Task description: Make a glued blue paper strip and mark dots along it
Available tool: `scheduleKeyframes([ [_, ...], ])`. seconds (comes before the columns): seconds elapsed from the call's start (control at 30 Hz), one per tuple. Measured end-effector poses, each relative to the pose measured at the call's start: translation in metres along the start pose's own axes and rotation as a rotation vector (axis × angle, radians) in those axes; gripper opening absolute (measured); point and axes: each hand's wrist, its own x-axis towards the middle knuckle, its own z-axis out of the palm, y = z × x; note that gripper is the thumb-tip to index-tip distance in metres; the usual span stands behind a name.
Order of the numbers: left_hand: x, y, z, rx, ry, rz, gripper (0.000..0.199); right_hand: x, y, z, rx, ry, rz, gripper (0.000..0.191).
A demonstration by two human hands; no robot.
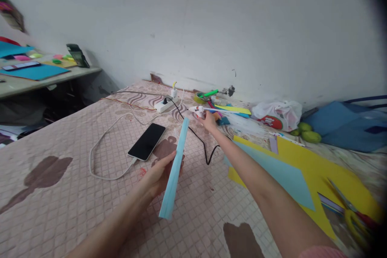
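A long, narrow strip of folded light blue paper [174, 173] stands tilted over the patterned bedspread, with my left hand [165, 173] closed on its middle. Farther off, my right hand [208, 121] is wrapped round a white glue gun [198, 109], whose nozzle points left. A black cord [201, 139] curves over the cloth near that hand. The phone [147, 142], screen dark, lies left of the paper strip with a white cable plugged into it.
Behind the phone sits a white power strip [165, 105]. Yellow sheets [329, 165], a light blue sheet [281, 173] and scissors [352, 213] lie at right. A plastic bag [279, 115], green fruits [311, 136] and a blue bag [347, 125] rest by the wall. At left is a table [86, 73].
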Motion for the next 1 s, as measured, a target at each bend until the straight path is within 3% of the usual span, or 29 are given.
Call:
scheduleKeyframes([
  [0.27, 0.001, -0.001, 0.001, -0.039, 0.045, -0.018, 0.016, -0.006, -0.005, -0.008, 0.008, -0.022, -0.02, 0.036],
  [0.43, 0.001, -0.003, 0.0, -0.049, 0.035, -0.021, 0.015, -0.027, -0.016, -0.033, 0.067, -0.058, -0.077, 0.034],
  [0.53, 0.002, -0.007, -0.001, -0.037, 0.034, -0.024, 0.017, -0.064, -0.031, -0.062, 0.118, -0.075, -0.136, 0.031],
  [0.63, 0.002, -0.012, 0.0, -0.023, 0.056, -0.029, 0.014, -0.125, -0.052, -0.095, 0.214, -0.036, -0.285, 0.038],
  [0.73, 0.003, -0.019, 0.002, 0.026, 0.061, -0.027, 0.013, -0.187, -0.069, -0.115, 0.284, -0.162, -0.45, 0.04],
  [0.83, 0.006, -0.028, 0.002, 0.078, 0.044, -0.007, 0.015, -0.227, -0.075, -0.116, 0.314, -0.21, -0.43, 0.043],
  [1.0, 0.007, -0.04, 0.001, 0.102, -0.024, 0.017, 0.012, -0.248, -0.071, -0.109, 0.345, -0.224, -0.433, 0.047],
])
